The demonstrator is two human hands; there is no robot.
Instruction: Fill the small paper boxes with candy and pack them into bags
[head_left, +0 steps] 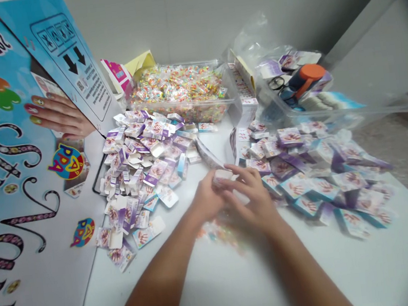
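Between two heaps of small purple cartons, left hand point(207, 201) and right hand point(253, 199) meeting together, pinching one small white box point(223, 175), white table point(240, 276) lying underneath

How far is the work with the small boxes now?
Done, apparently: a pile of closed boxes lies at right. In hand: left hand and right hand hold one small box. Left: many flat boxes and a full tub of colourful pieces.
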